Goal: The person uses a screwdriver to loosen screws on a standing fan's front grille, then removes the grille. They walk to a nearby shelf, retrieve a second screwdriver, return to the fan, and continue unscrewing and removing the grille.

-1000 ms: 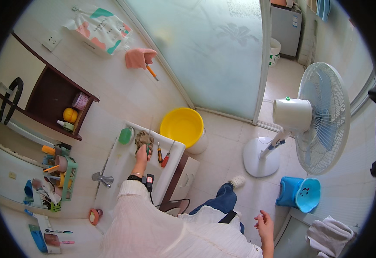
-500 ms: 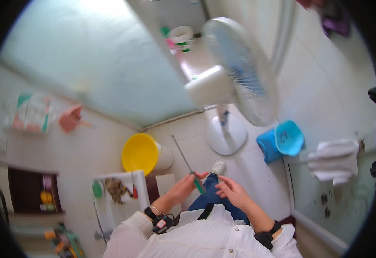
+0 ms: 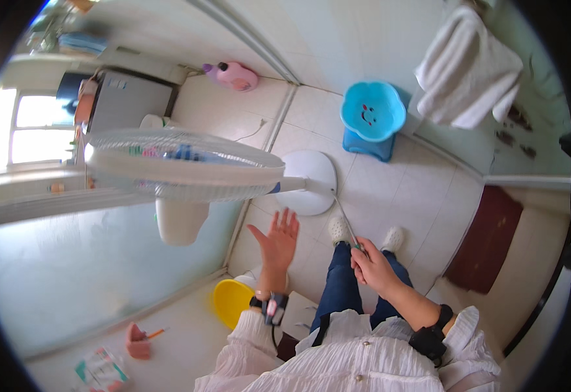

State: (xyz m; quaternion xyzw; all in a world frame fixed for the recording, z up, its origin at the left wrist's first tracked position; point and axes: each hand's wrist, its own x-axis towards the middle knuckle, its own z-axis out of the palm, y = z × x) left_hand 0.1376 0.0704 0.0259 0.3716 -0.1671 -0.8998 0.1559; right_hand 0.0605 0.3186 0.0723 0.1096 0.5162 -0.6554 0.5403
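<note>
My right hand [image 3: 373, 269] is closed around the handle of a screwdriver [image 3: 345, 218]. Its long thin shaft points up and away, with the tip appearing close to the rim of the fan's round white base; I cannot tell whether they touch. My left hand [image 3: 277, 247] is raised and open, fingers spread, holding nothing. Beyond it stands a white pedestal fan [image 3: 187, 163], its wire-caged head leaning across the left of the view and its base [image 3: 315, 179] on the tiled floor.
A light-blue basin [image 3: 373, 108] sits on a blue stool [image 3: 368, 146] to the right of the fan. A white towel [image 3: 468, 68] hangs at upper right. A yellow basin [image 3: 230, 304] is by my left wrist, a frosted glass panel [image 3: 102, 281] at left, a dark red mat [image 3: 484, 242] at right.
The screwdriver has passed from my left hand to my right. My left hand has opened and spread. The view has turned, so the fan now appears at the left.
</note>
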